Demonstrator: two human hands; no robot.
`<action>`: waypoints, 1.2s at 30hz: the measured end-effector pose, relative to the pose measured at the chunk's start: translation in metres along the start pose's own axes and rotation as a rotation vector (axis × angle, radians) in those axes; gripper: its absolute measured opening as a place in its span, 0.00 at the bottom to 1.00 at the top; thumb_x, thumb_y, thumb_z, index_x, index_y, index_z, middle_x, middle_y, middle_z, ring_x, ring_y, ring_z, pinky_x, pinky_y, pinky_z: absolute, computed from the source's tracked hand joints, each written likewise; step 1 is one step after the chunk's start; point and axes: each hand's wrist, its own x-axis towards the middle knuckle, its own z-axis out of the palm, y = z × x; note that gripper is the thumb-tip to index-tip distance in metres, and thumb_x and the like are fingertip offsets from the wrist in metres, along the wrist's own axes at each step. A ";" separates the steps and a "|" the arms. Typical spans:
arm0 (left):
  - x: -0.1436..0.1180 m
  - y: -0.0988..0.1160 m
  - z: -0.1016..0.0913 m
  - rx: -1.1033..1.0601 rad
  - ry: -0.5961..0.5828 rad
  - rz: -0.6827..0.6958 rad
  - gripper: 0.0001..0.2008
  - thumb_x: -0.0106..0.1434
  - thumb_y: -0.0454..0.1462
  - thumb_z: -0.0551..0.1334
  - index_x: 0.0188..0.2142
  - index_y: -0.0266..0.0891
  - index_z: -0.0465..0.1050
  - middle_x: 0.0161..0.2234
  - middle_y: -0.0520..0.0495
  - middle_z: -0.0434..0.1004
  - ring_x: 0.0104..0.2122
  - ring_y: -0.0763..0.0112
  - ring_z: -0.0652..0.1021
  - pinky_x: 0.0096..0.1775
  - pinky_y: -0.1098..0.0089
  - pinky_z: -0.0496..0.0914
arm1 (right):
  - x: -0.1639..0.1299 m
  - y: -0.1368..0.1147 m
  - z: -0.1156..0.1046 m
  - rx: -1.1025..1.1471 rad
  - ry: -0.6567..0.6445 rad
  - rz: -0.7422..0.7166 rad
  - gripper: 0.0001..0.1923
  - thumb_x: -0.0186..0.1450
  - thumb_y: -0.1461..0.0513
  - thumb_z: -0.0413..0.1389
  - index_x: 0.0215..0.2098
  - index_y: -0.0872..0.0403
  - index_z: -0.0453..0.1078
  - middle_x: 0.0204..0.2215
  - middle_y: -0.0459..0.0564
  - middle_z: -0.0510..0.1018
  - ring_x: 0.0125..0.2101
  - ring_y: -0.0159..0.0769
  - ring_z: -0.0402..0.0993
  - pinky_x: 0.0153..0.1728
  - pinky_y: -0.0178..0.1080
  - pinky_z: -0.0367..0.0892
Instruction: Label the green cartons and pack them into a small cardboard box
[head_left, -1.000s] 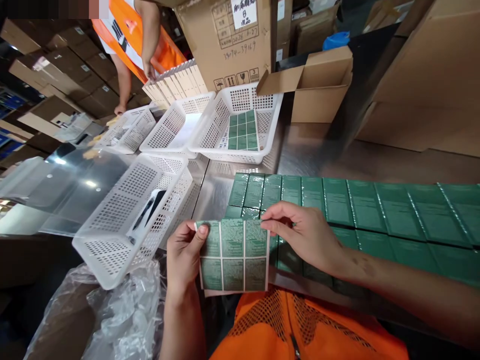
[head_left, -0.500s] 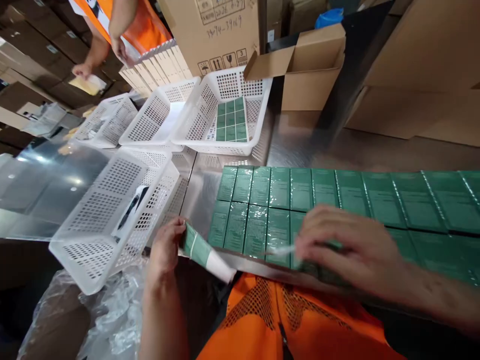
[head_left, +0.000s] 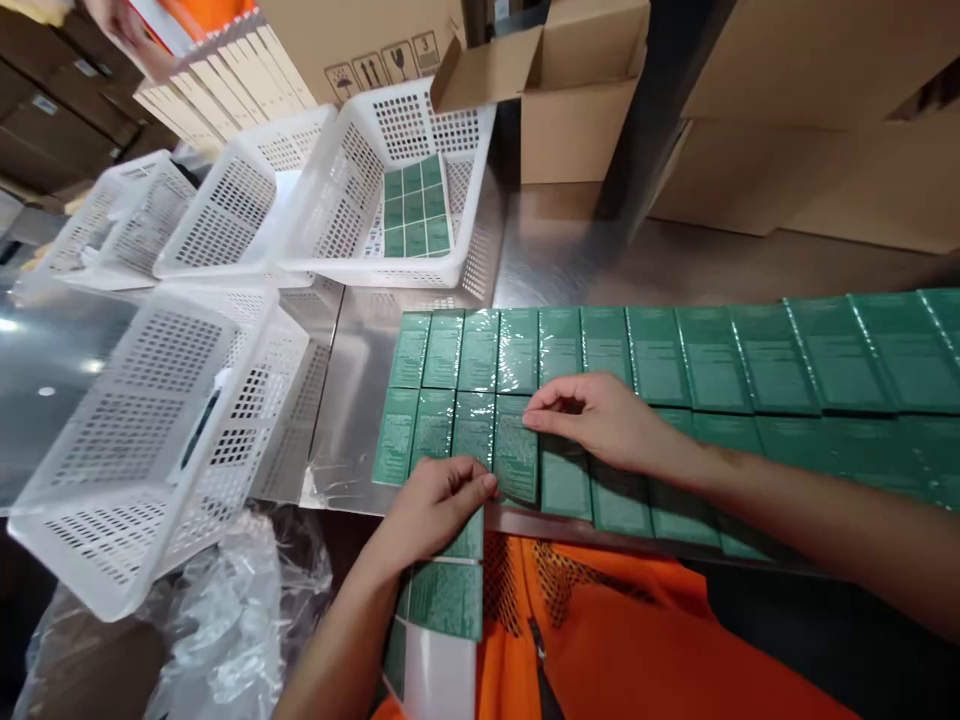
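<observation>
Two rows of green shrink-wrapped boxes [head_left: 660,355] lie flat on the steel table [head_left: 360,400]. My left hand [head_left: 442,500] grips a sheet of green labels [head_left: 442,600] that hangs down past the table's front edge, and its fingertips touch the bottom of one front-row green box [head_left: 516,450]. My right hand [head_left: 600,420] rests on the front row with its fingertips pinched at the top of that same box.
A white perforated basket [head_left: 142,450] stands at the left with a dark item inside. Three more white baskets [head_left: 360,190] sit behind; the right one holds a green label sheet [head_left: 414,205]. Cardboard boxes [head_left: 570,110] line the back. Crumpled plastic [head_left: 225,620] lies at lower left.
My left hand lowered the label sheet from in front of me to the table's front edge. My right hand moved left to the top of a front-row box. The view tilted down.
</observation>
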 end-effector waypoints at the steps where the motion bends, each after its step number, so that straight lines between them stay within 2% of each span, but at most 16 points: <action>1: 0.001 -0.001 0.002 0.010 -0.002 -0.007 0.18 0.66 0.48 0.56 0.29 0.38 0.73 0.23 0.52 0.69 0.26 0.71 0.68 0.30 0.72 0.59 | -0.001 0.002 0.001 -0.019 0.006 0.001 0.10 0.60 0.54 0.62 0.29 0.52 0.78 0.23 0.44 0.79 0.25 0.32 0.72 0.26 0.35 0.64; 6: 0.000 -0.002 0.008 0.034 0.037 -0.028 0.16 0.66 0.45 0.56 0.24 0.39 0.66 0.21 0.54 0.64 0.24 0.73 0.64 0.28 0.72 0.56 | -0.005 0.003 0.005 -0.149 0.044 0.002 0.07 0.63 0.58 0.61 0.30 0.51 0.78 0.25 0.44 0.80 0.25 0.32 0.72 0.28 0.35 0.63; 13: -0.005 0.000 0.015 0.178 0.061 -0.072 0.16 0.65 0.44 0.55 0.23 0.40 0.66 0.19 0.56 0.60 0.21 0.74 0.62 0.26 0.72 0.53 | -0.005 0.012 0.009 -0.376 0.070 -0.153 0.06 0.65 0.59 0.61 0.31 0.52 0.77 0.31 0.47 0.76 0.30 0.33 0.71 0.32 0.36 0.62; 18: -0.003 0.005 0.018 0.308 0.032 -0.091 0.15 0.65 0.43 0.55 0.23 0.40 0.66 0.18 0.55 0.62 0.20 0.74 0.64 0.26 0.71 0.53 | -0.008 0.017 0.012 -0.441 0.048 -0.163 0.07 0.66 0.59 0.60 0.32 0.53 0.76 0.33 0.47 0.75 0.30 0.33 0.70 0.33 0.37 0.62; 28: 0.001 0.006 0.018 0.341 0.034 -0.112 0.15 0.63 0.42 0.55 0.21 0.40 0.65 0.18 0.55 0.64 0.20 0.74 0.65 0.26 0.71 0.53 | -0.009 0.019 0.017 -0.531 0.068 -0.193 0.07 0.67 0.60 0.59 0.32 0.53 0.76 0.33 0.47 0.75 0.30 0.33 0.70 0.32 0.37 0.59; 33: 0.005 0.015 0.019 0.403 0.023 -0.171 0.13 0.62 0.40 0.56 0.22 0.40 0.66 0.19 0.54 0.66 0.22 0.72 0.67 0.28 0.70 0.53 | -0.009 0.020 0.019 -0.574 0.078 -0.204 0.07 0.67 0.60 0.59 0.31 0.53 0.74 0.32 0.47 0.74 0.30 0.34 0.70 0.31 0.37 0.59; 35: 0.005 0.019 0.018 0.448 0.019 -0.197 0.13 0.62 0.40 0.56 0.22 0.41 0.66 0.19 0.54 0.66 0.22 0.71 0.67 0.28 0.70 0.52 | -0.009 0.020 0.018 -0.567 0.105 -0.195 0.05 0.65 0.60 0.61 0.36 0.53 0.72 0.35 0.47 0.74 0.30 0.34 0.69 0.30 0.37 0.59; 36: 0.005 0.019 0.017 0.468 0.013 -0.201 0.13 0.62 0.40 0.56 0.22 0.41 0.66 0.19 0.54 0.66 0.22 0.71 0.67 0.28 0.69 0.52 | -0.008 0.020 0.018 -0.552 0.125 -0.188 0.08 0.63 0.60 0.62 0.39 0.53 0.70 0.37 0.48 0.74 0.29 0.34 0.69 0.29 0.37 0.59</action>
